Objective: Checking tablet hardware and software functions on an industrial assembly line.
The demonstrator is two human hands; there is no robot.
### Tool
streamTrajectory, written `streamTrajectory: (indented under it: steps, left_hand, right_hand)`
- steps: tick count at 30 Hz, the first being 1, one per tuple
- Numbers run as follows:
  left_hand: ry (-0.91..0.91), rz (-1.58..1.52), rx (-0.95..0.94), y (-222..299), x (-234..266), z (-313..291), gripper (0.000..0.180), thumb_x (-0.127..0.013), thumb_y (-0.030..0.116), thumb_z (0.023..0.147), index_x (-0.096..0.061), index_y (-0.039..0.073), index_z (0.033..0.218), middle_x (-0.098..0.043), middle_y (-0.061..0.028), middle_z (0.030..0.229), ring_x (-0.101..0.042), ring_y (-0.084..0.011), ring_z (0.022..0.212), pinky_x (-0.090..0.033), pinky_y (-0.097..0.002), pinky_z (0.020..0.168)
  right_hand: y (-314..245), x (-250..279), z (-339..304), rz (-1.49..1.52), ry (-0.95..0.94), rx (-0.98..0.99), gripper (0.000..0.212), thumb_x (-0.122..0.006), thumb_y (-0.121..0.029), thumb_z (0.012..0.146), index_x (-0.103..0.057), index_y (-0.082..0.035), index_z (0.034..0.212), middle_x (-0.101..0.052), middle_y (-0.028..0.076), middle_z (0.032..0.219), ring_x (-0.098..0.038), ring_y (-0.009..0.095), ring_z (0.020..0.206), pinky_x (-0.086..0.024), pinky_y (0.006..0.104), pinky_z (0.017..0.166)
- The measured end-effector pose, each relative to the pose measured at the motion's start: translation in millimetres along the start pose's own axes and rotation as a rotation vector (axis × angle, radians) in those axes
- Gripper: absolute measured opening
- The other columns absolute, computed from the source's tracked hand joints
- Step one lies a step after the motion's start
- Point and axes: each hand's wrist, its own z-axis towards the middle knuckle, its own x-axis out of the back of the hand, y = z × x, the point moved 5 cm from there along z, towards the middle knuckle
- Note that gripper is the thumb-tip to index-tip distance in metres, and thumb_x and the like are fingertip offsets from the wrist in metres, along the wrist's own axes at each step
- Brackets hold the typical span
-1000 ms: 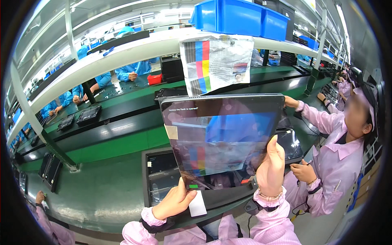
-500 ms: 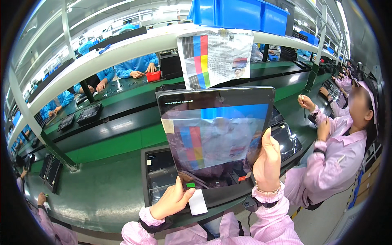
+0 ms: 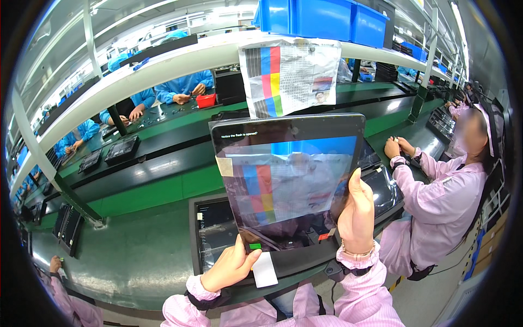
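Note:
A dark tablet (image 3: 294,218) is held upright in front of me by both hands. My left hand (image 3: 231,266) grips its lower left corner, the thumb beside a green button on the screen. Around the right edge wraps my right hand (image 3: 357,218), its thumb up along the bezel and its other fingers hidden behind. On the screen is a camera picture of the printed test chart (image 3: 291,76), a sheet with colour blocks hanging from the shelf edge beyond. A white paper slip (image 3: 265,271) hangs below the tablet's lower edge, near my left fingers.
Under the tablet, a black tray (image 3: 194,234) with another dark-screened device lies on the green bench (image 3: 131,240). Blue bins (image 3: 321,19) stand on the white shelf (image 3: 218,46). A co-worker in pink (image 3: 436,201) sits close on the right; others in blue work across the line.
The tablet has barely shifted, and my grip is the same. The co-worker on the right has leaned toward the bench and brought both hands together over it.

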Motion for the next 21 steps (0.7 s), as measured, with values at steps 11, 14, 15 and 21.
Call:
streamTrajectory:
  steps: [11,14,15,21]
  left_hand:
    - [-0.032,-0.03,0.04,2.9,1.2,2.7,0.05,-0.051,0.021,0.093,-0.029,-0.011,0.125,-0.06,-0.0261,0.081,-0.059,-0.0442,0.077,-0.046,-0.0449,0.065]
    - [-0.027,-0.026,0.02,-2.1,0.9,2.2,0.051,-0.051,0.021,0.093,-0.029,-0.011,0.126,-0.061,-0.026,0.081,-0.059,-0.0445,0.077,-0.046,-0.0449,0.065]
    - [-0.035,-0.017,0.038,-4.5,0.4,2.0,0.051,-0.051,0.021,0.093,-0.029,-0.011,0.125,-0.06,-0.0261,0.081,-0.059,-0.0446,0.077,-0.046,-0.0448,0.065]
    - [-0.022,-0.022,0.028,-6.5,-0.1,3.0,0.051,-0.051,0.022,0.094,-0.029,-0.012,0.125,-0.06,-0.0263,0.079,-0.058,-0.0444,0.075,-0.046,-0.0447,0.064]
  right_hand:
    - [5.1,1.6,6.7,0.02,-0.015,-0.03,0.035,-0.044,-0.028,0.1,-0.062,0.002,0.105,-0.064,0.007,0.105,-0.057,0.012,0.096,-0.041,0.0278,0.088]
    - [8.4,2.5,8.3,0.027,-0.013,-0.047,0.036,-0.044,-0.028,0.1,-0.061,0.003,0.107,-0.064,0.008,0.106,-0.057,0.013,0.097,-0.042,0.0281,0.089]
    - [9.1,2.9,8.7,0.026,-0.01,-0.051,0.037,-0.043,-0.029,0.1,-0.061,0.003,0.107,-0.064,0.008,0.106,-0.058,0.013,0.097,-0.042,0.0282,0.089]
    - [11.7,2.9,10.9,0.035,-0.023,-0.069,0.039,-0.041,-0.029,0.1,-0.06,0.005,0.107,-0.064,0.009,0.106,-0.059,0.014,0.095,-0.045,0.0286,0.087]
